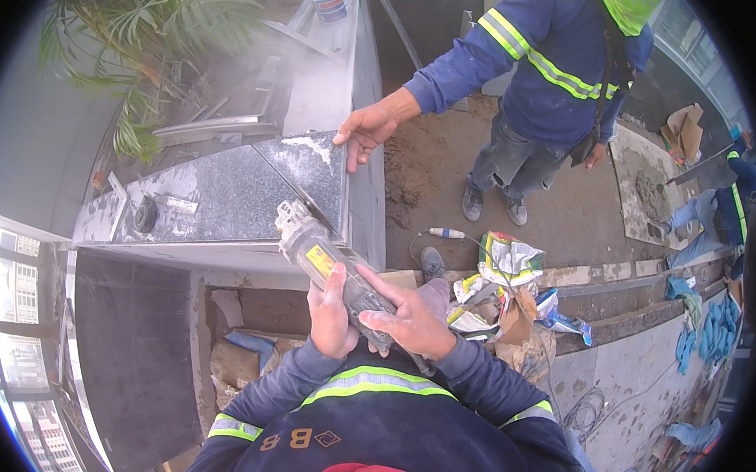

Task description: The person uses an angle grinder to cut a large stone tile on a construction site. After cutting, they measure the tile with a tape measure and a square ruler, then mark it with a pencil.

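Observation:
Both of my hands grip a dusty grey angle grinder (360,293), held slantwise in front of my chest. My left hand (331,312) wraps the body from the left side, close to a yellow label. From the right, my right hand (418,318) closes round the rear part. The grinder's thin disc (315,211) stands on edge at a dark speckled stone slab (214,189) topping a low wall. A straight line crosses the slab from the disc's far end. A co-worker's bare hand (369,131) rests at the slab's corner, its fingers near the edge.
A co-worker (545,69) stands across from me. Crumpled bags (509,264) and a cable connector (446,233) lie on the ground at right. A paint can (328,4) and palm leaves (149,27) are at the far left. Another person (721,207) works at far right.

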The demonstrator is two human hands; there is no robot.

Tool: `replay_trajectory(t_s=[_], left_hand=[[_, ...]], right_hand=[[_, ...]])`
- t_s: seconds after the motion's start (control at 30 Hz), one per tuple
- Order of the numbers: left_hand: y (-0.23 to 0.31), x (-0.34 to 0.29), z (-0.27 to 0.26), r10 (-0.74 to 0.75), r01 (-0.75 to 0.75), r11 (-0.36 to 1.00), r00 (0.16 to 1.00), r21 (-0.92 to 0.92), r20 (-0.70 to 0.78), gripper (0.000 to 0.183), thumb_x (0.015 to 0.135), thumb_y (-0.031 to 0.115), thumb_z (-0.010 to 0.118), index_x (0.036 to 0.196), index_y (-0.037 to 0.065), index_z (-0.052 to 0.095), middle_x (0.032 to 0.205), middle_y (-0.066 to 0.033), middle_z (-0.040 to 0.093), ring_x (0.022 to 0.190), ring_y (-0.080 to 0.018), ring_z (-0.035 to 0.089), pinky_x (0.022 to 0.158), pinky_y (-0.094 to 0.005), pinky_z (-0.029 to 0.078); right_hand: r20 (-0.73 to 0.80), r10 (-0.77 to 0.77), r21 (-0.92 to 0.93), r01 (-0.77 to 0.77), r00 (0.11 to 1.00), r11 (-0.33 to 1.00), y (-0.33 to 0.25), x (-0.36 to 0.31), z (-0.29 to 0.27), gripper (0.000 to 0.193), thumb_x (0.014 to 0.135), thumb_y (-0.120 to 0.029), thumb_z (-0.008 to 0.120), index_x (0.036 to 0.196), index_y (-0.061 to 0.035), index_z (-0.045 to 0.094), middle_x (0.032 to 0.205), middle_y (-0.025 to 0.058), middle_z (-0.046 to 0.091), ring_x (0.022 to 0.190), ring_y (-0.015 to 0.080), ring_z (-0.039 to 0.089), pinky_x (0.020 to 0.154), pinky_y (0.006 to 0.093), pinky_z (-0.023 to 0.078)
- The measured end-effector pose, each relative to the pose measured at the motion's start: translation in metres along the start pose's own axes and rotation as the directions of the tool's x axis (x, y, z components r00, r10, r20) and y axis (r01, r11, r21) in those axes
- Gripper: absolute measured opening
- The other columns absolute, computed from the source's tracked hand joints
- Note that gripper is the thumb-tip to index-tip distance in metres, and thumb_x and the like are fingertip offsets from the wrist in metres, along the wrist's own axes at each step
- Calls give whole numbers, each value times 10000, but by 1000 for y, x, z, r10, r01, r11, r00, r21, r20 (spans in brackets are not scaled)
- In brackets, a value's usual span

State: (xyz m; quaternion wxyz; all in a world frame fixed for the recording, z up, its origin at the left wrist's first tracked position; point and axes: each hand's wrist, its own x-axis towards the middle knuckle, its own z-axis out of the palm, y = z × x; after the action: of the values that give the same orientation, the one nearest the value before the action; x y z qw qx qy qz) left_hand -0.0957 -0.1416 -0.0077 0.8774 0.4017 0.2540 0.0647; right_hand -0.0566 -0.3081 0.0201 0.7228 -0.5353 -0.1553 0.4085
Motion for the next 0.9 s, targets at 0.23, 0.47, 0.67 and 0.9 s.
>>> replay_trajectory(t_s=[0.23,0.47,0.67,0.9], left_hand=[[-2,-3,1,7,-7,1000,1000,-5,22,327,1078,197,571,1345,34,475,1146,-99,616,986,-207,665,843,-379,577],[0,-1,0,95,-96,995,995,19,35,354,1074,195,577,1366,25,468,1197,-101,609,1049,-202,654,890,-374,570],[9,-1,13,236,-242,965,970,101,65,400,1087,296,526,1357,3,501,1178,-131,633,1024,-245,680,862,-406,590],[5,-1,10,219,-224,966,974,127,55,409,1085,318,526,1352,8,501,1178,-138,642,1007,-253,691,846,-410,597]], right_hand=[[-9,-32,38,33,999,999,10,-1,-1,794,1009,-160,671,1673,-66,246,1050,44,699,754,83,652,688,243,541],[26,-56,38,55,998,998,5,-1,-1,808,1003,-156,689,1671,-50,246,1113,57,687,769,77,635,708,251,535],[12,-209,-79,209,978,975,1,4,0,803,967,-140,711,1649,-28,302,1494,181,557,1296,162,540,1086,317,433],[23,-216,-7,217,976,976,10,6,-4,801,957,-126,707,1641,-5,307,1542,194,520,1357,164,496,1135,323,391]])
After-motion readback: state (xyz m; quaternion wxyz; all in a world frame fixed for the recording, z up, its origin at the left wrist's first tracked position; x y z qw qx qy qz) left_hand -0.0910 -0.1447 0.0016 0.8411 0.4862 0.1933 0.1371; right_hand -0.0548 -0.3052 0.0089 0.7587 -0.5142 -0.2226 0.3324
